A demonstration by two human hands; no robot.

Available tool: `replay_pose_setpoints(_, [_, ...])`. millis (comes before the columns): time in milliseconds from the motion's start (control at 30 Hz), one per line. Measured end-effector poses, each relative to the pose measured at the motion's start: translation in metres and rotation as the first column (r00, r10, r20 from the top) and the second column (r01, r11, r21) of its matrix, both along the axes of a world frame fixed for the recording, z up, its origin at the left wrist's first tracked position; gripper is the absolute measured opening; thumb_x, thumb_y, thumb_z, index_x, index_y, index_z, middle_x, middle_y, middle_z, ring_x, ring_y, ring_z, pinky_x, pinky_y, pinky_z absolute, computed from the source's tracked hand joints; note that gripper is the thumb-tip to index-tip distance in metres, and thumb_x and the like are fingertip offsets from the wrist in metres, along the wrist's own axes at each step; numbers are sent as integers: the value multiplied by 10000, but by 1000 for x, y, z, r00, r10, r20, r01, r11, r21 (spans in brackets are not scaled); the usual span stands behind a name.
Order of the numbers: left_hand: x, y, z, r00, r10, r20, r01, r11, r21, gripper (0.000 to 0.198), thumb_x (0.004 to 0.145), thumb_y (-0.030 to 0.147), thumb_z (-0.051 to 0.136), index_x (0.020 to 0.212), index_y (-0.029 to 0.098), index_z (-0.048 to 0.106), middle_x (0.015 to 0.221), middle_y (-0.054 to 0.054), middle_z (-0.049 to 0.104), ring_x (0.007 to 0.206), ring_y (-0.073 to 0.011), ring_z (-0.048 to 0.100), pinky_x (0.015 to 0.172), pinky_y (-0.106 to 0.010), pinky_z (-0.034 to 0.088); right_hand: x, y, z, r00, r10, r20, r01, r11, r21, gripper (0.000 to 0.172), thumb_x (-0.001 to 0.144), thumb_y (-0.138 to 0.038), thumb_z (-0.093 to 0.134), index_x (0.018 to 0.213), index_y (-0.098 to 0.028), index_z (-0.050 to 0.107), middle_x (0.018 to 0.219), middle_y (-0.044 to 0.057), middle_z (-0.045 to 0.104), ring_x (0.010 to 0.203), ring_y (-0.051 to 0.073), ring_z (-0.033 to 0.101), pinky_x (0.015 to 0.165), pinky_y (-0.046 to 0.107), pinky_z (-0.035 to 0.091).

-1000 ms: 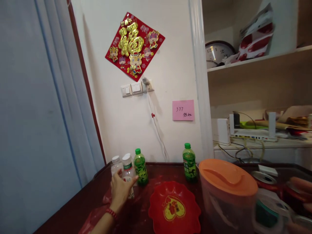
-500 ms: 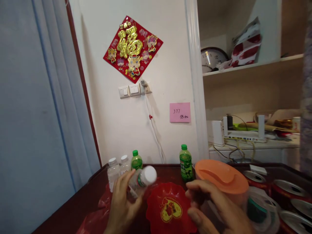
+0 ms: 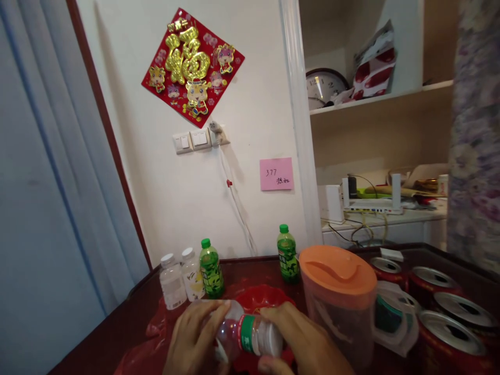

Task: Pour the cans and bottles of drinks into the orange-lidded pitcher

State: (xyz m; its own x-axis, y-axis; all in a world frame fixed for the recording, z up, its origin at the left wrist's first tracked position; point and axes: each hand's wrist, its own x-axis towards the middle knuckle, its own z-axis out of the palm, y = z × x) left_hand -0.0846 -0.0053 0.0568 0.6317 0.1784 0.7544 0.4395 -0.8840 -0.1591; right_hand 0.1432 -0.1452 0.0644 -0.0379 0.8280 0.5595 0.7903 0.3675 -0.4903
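A clear plastic bottle with a green and red label lies tilted sideways between my hands. My left hand wraps round its wide body. At the bottle's white cap end, my right hand closes with its thumb below and fingers above; part of the grip is hidden. Underneath is a red scalloped plate, mostly covered by the hands and bottle. Behind my left hand stand two clear jars with white lids and a green drink bottle.
Another green drink bottle stands at the table's back. To the right are a pitcher with an orange lid, a clear cup-like container and several red cans. Red plastic film lies at left.
The clear bottle has come down and turned sideways, its cap end pointing right. My right hand has moved left onto that end. The view has shifted right.
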Motion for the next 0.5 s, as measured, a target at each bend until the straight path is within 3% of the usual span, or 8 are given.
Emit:
replay_pose_setpoints(100, [-1, 0, 0, 1000, 0, 9, 0, 999, -42, 860, 697, 173, 643, 1497, 388, 411, 1226, -89, 687, 1094, -345, 665, 878, -480, 595, 4, -4, 6, 995, 62, 78, -69, 993, 92, 759, 645, 62, 613, 1335, -252, 564, 1228, 55, 602, 1066, 218, 621, 903, 283, 522])
replay_pose_setpoints(167, [0, -1, 1, 1000, 3, 21, -2, 997, -74, 841, 705, 176, 648, 1488, 390, 426, 1235, -85, 682, 1104, -343, 661, 880, -477, 599, 4, -8, 13, 999, 28, 33, -31, 995, 93, 826, 644, 39, 641, 1404, -255, 507, 1346, 79, 554, 1197, 249, 567, 976, 305, 499])
replay_pose_setpoints(233, [1, -2, 2, 1000, -6, 15, 7, 997, -83, 840, 708, 171, 646, 1488, 393, 428, 1244, -80, 681, 1107, -340, 658, 885, -473, 596, 3, -13, 19, 997, -57, -48, 57, 998, -3, 680, 703, -55, 711, 1338, -223, 538, 1294, 92, 593, 1163, 280, 590, 934, 332, 522])
replay_pose_setpoints(300, [2, -3, 3, 1000, -16, 1, 16, 998, -60, 859, 696, 148, 635, 1491, 398, 425, 1240, -73, 688, 1096, -336, 662, 893, -469, 589, 2, -15, 21, 988, -132, -77, 121, 984, -130, 344, 795, -135, 703, 1119, -198, 607, 1056, 60, 666, 924, 264, 660, 766, 331, 546])
replay_pose_setpoints(367, [3, -3, 4, 1000, -16, -13, 15, 999, -42, 866, 686, 138, 632, 1489, 392, 431, 1235, -73, 692, 1088, -334, 663, 896, -466, 585, 2, -15, 22, 992, -115, -44, 106, 980, -169, 236, 813, -87, 660, 1018, -191, 610, 941, 33, 649, 781, 230, 648, 674, 314, 523])
replay_pose_setpoints(433, [3, -2, 5, 1000, -3, -15, 2, 999, -52, 835, 689, 158, 655, 1471, 375, 457, 1236, -81, 687, 1087, -338, 661, 888, -468, 590, 4, -14, 24, 998, -57, 6, 58, 996, -69, 399, 727, 34, 631, 1056, -189, 611, 996, 40, 614, 816, 215, 634, 705, 304, 521])
replay_pose_setpoints(500, [3, 0, 7, 1000, 5, -6, -6, 996, -85, 787, 699, 191, 681, 1444, 362, 494, 1238, -87, 681, 1083, -342, 661, 876, -469, 599, 7, -15, 28, 999, -30, 39, 25, 992, 122, 515, 678, 99, 574, 1100, -196, 602, 1057, 55, 568, 882, 207, 606, 754, 302, 522])
